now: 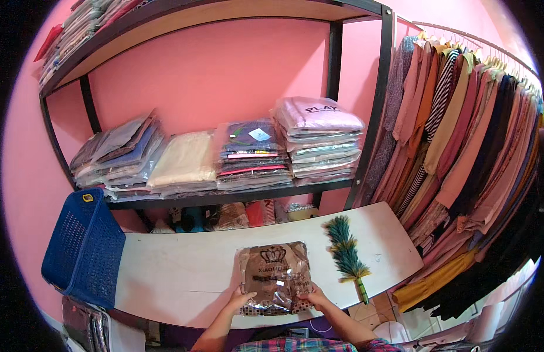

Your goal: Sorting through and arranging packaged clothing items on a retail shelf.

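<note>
A brown folded garment in a clear printed plastic bag (275, 278) lies at the front of the white table (175, 264). My left hand (242, 299) grips its lower left edge, thumb on top. At the lower right edge, my right hand (315, 297) holds the same bag, also with the thumb over the plastic. The fingers beneath the bag are hidden. To the right of the bag lies a green and yellow feather duster (346, 251), its handle pointing towards the table's front edge.
A blue plastic basket (85, 246) stands at the table's left end. Behind the table, a black-framed shelf (237, 196) bears stacks of bagged clothes (322, 141). Garments on hangers (456, 132) fill a rail at the right. More bagged items (85, 323) sit below the basket.
</note>
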### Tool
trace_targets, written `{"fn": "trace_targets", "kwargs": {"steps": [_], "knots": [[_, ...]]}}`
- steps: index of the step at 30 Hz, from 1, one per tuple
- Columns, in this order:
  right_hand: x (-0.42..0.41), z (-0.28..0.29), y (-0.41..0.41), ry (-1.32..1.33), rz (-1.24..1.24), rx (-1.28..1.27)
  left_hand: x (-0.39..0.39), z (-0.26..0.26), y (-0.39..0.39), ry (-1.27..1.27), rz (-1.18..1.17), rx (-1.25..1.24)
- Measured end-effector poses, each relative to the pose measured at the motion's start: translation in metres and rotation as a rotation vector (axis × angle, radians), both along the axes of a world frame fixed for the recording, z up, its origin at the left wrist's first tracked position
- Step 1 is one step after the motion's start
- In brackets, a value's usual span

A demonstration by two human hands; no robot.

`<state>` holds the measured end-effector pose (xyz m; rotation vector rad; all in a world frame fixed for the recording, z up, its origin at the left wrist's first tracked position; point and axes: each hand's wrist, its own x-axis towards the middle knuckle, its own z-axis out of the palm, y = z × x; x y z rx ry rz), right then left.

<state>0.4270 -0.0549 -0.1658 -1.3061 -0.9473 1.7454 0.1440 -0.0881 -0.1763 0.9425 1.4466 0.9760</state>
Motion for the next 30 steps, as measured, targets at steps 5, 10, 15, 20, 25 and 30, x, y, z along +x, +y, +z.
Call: {"fn": "trace_targets", "kwargs": {"steps": [5,10,15,20,25,30], "knots": [[-0.003,0.05,0.008,0.208,0.009,0.045,0.007,0.07,0.009,-0.138,-0.049,0.1],[0.0,0.129,0.002,0.19,-0.005,0.148,0.001,0.143,0.013,-0.149,-0.119,0.269],[0.012,0.21,0.015,0.117,0.016,0.587,0.008,0.231,0.03,-0.159,-0.173,0.5],[0.032,0.295,0.05,0.053,-0.082,0.688,0.026,0.314,0.082,-0.057,-0.21,0.71],[0.068,0.355,0.133,-0.024,-0.121,1.009,0.062,0.374,0.156,0.04,-0.208,0.917],[0.095,0.423,0.23,0.018,-0.073,1.149,0.088,0.42,0.252,0.166,-0.149,1.093]]}}
